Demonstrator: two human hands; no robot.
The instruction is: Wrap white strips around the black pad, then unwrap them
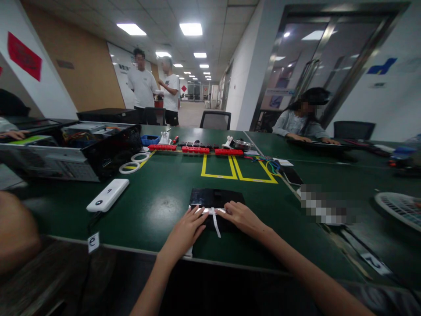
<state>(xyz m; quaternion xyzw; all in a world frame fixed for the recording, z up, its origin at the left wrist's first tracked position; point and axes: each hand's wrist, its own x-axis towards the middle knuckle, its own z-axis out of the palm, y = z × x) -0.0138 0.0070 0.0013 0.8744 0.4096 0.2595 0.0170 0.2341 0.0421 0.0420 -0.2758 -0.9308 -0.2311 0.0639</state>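
Observation:
A flat black packet (213, 198) lies on the green table (158, 206) just in front of me, with a white strip (215, 221) across its near edge and a loose end hanging toward me. My left hand (187, 228) rests flat on the packet's left near corner, fingers stretched over the strip. My right hand (241, 216) lies on the right near part, fingers extended and pressing down on the strip. Neither hand grips anything.
A white power bank (108, 195) lies to the left, tape rolls (134, 163) beyond it, beside an open computer case (69, 149). Yellow tape rectangles (237, 169), red parts (195, 149), loose wires (271, 164) sit farther back. A seated person (304, 120) works at right; two people (154, 90) stand behind. A fan (399, 208) is at right.

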